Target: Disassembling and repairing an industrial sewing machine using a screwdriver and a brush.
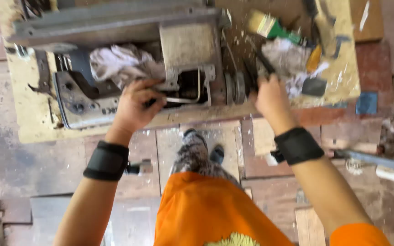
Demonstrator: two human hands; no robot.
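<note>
A grey, worn sewing machine lies tipped on its side on a wooden board. My left hand is closed around a thin metal tool whose tip reaches into the machine's open underside. My right hand grips a dark handle next to the machine's round wheel. A crumpled white rag is stuffed against the machine body above my left hand. Both wrists wear black bands.
A green-handled paintbrush, another white rag, an orange-handled tool and a dark scraper lie on the board's right side. Below is a brick floor. A metal bar lies at right.
</note>
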